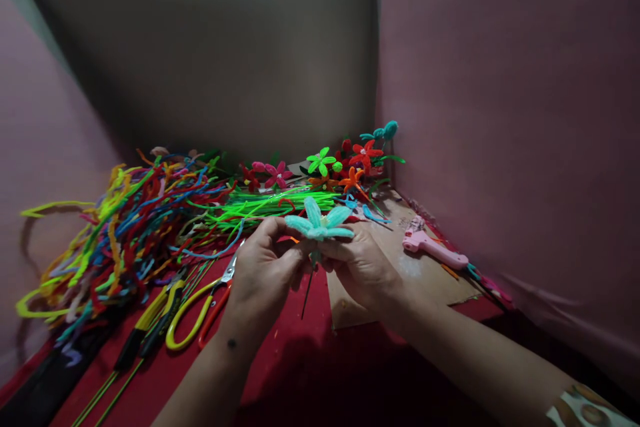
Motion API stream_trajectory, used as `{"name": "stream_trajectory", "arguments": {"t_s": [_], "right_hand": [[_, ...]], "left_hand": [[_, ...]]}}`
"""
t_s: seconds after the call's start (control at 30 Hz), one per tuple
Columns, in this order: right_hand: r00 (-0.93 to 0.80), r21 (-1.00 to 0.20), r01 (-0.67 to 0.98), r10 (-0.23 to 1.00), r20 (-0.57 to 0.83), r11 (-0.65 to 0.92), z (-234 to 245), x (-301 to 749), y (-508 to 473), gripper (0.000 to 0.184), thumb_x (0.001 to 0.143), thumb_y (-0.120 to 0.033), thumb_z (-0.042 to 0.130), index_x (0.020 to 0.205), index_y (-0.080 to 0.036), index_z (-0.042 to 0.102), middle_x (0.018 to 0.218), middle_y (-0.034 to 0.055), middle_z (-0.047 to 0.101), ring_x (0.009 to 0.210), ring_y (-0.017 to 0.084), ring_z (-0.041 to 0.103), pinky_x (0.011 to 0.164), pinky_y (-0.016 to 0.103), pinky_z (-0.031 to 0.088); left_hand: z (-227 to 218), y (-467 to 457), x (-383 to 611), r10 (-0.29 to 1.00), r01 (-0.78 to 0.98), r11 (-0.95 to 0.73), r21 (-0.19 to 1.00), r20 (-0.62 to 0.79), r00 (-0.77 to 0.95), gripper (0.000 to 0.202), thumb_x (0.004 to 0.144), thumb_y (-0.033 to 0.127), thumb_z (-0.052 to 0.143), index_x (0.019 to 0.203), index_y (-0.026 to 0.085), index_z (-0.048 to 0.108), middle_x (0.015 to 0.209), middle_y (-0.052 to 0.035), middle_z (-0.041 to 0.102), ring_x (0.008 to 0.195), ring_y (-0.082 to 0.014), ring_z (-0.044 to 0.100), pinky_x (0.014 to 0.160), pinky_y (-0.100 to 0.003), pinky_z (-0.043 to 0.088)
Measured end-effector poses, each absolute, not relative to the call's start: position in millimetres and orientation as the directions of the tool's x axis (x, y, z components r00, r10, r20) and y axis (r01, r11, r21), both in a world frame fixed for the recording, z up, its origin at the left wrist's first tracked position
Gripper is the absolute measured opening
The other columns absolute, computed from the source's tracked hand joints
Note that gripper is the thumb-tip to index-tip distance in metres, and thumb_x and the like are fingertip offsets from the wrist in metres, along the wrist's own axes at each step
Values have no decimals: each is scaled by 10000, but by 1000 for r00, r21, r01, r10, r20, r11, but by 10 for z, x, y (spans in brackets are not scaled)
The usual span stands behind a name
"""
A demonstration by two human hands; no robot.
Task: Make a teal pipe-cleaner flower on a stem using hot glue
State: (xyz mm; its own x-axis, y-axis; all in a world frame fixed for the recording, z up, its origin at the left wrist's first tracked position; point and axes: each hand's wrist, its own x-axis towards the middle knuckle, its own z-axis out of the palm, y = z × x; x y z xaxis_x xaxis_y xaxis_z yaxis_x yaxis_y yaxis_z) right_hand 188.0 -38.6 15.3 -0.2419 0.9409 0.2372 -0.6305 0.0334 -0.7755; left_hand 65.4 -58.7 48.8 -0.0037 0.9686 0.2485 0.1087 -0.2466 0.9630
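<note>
Both my hands hold a light teal pipe-cleaner flower (319,220) above the red table (300,360). My left hand (263,270) pinches under the petals on the left side, fingers closed. From the right, my right hand (363,267) grips the base of the flower, fingers closed. A thin dark wire stem (306,295) hangs down from the flower between my hands.
A big pile of coloured pipe cleaners (125,227) lies at the left, with green ones (260,203) behind my hands. Finished flowers (345,163) stand at the back. Yellow-handled scissors (200,310), pliers (150,327), a pink glue gun (433,247) and a cardboard sheet (425,273) lie nearby. Pink walls close in on both sides.
</note>
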Motion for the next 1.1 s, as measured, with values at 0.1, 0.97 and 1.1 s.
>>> {"name": "stream_trajectory", "arguments": {"t_s": [0.1, 0.97, 1.1], "right_hand": [[-266, -754, -657, 940, 212, -16, 143, 1866, -388, 177, 568, -275, 749, 555, -175, 603, 529, -31, 504, 509, 95, 389, 518, 251, 301], [-399, -787, -617, 868, 296, -15, 120, 1987, -391, 92, 667, -238, 689, 753, -209, 670, 733, -7, 640, 688, 139, 561, 703, 308, 444], [-296, -858, -511, 924, 243, 62, 106, 2287, -280, 372, 641, -199, 707, 1010, -223, 664, 932, 35, 677, 840, 164, 590, 784, 337, 450]], "left_hand": [[495, -588, 651, 979, 38, -201, 979, 199, 43, 173, 672, 225, 687, 713, 162, 531, 486, 31, 558, 396, -88, 478, 325, -169, 357], [506, -655, 574, 981, 98, -22, 995, 3, 193, 312, 749, 406, 610, 585, 142, 584, 348, 51, 396, 267, -22, 274, 287, -149, 161], [627, -636, 458, 996, -72, -70, 995, 73, 42, 184, 669, 301, 703, 643, 141, 617, 433, 46, 488, 283, 1, 283, 274, -127, 165]]}}
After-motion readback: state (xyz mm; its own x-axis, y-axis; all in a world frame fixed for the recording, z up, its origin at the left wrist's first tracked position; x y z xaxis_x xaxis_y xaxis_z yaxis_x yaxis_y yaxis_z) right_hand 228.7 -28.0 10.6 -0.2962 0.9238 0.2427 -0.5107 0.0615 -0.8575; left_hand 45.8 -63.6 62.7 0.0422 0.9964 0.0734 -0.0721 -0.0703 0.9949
